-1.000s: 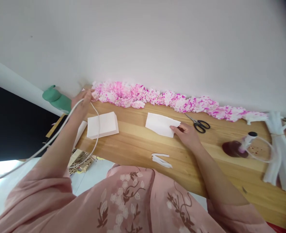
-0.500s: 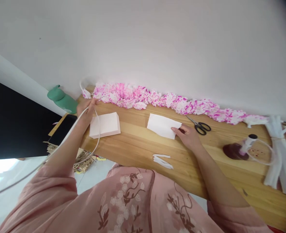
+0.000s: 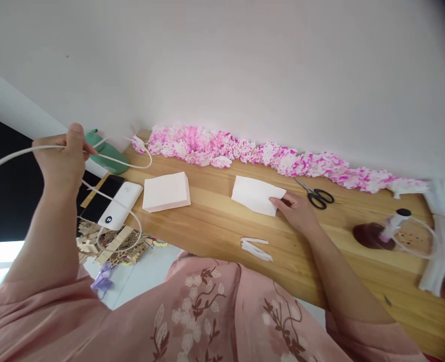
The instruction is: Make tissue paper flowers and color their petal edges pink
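Observation:
My left hand (image 3: 62, 158) is raised off the table's left end, closed round a white cable (image 3: 14, 153) that loops down to a white power bank (image 3: 119, 211). My right hand (image 3: 296, 211) rests on the wooden table (image 3: 214, 226) with its fingers pressed on the right edge of a folded white paper sheet (image 3: 256, 194). A stack of pale pink paper (image 3: 166, 191) lies between the two hands. A long garland of pink and white paper flowers (image 3: 252, 153) runs along the wall. Black scissors (image 3: 318, 195) lie just right of my right hand.
White paper scraps (image 3: 255, 247) lie near the front edge. A dark red dish with a small bottle (image 3: 380, 234) and a bundle of white strips (image 3: 443, 236) sit at the right. A green object (image 3: 103, 148), a dark phone (image 3: 99, 201) and wooden clips (image 3: 109, 244) are at the left.
My left hand has drawn back from the garland's end, lifting the white cable up and left. The power bank and phone have come into view. My right hand stays on the sheet.

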`<state>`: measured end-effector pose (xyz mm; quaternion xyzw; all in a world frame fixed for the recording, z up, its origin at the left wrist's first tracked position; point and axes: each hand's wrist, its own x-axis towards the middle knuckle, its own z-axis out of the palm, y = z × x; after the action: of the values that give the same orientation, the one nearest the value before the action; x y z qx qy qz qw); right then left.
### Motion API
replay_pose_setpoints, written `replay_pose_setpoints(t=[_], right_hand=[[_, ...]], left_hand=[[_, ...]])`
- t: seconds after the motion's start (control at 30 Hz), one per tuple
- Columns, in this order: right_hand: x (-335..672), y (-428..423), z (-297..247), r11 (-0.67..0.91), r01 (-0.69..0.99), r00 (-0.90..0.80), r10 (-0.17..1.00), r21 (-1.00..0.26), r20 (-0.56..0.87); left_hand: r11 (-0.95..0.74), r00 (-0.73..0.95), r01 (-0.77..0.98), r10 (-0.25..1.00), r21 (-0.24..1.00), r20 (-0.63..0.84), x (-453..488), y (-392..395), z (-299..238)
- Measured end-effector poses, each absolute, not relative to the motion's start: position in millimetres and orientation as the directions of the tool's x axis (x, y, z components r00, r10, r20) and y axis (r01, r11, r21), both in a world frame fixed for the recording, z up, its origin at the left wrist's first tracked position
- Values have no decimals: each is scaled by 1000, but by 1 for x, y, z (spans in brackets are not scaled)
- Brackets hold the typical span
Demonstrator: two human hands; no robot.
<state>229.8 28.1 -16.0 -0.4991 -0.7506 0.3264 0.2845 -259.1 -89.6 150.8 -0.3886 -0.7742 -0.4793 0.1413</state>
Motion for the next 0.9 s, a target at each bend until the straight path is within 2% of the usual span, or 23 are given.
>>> replay_pose_setpoints(t=[0.13, 0.23, 0.3, 0.5, 0.9], right_hand=[[229, 28, -16, 272, 576, -328, 941, -771, 87], [230, 28, -16, 256, 582, -323, 944, -772, 69], [230, 28, -15, 261, 580, -323, 943, -771, 76], [230, 28, -12, 264, 585, -334, 940, -767, 70], [229, 27, -11, 281, 586, -334, 938, -760, 88]], left_hand=[[358, -724, 638, 581, 681, 373, -272, -75, 130], [449, -781, 474, 612, 758, 125, -287, -47, 103], [452, -720, 417, 694, 788, -17, -296, -29, 85], [518, -548, 329, 786, 790, -287, -302, -10, 53], [406, -415, 422, 881, 810, -226, -302, -11, 35]])
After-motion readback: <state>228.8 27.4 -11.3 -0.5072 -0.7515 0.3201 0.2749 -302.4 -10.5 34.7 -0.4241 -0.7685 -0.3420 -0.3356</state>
